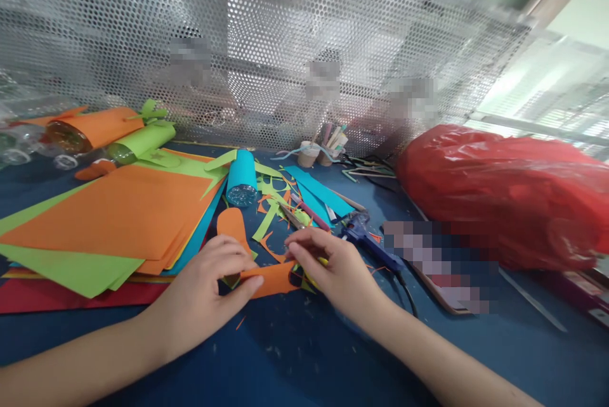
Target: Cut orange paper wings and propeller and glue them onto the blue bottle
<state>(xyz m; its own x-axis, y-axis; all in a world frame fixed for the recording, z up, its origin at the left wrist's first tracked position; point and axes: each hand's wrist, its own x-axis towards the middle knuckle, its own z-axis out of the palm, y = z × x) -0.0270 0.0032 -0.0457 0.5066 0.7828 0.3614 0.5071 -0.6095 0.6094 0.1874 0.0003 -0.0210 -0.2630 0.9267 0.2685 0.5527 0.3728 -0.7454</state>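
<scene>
My left hand point(209, 283) pinches an orange paper strip point(273, 280) between thumb and fingers. The strip is curved and sits low over the blue table point(285, 356). At its right end is my right hand point(337, 267), thumb and fingertips drawn together; whatever they may hold is too small to make out. Behind my left fingers an orange paper piece with a rounded end point(231, 226) sticks up. Scissors point(291, 215) lie just beyond my right fingers, among green and orange paper scraps point(269, 242). A blue glue gun point(373, 245) rests to the right of that hand.
Stacked coloured paper point(109, 210) covers the left side. Paper-wrapped bottles point(102, 128) lie behind it. A blue-wrapped bottle piece point(242, 177) stands mid-table. Small cups point(309, 155) hold sticks near the perforated metal screen point(285, 33). A red plastic bag point(504, 194) and a blurred phone-like slab point(440, 274) occupy the right.
</scene>
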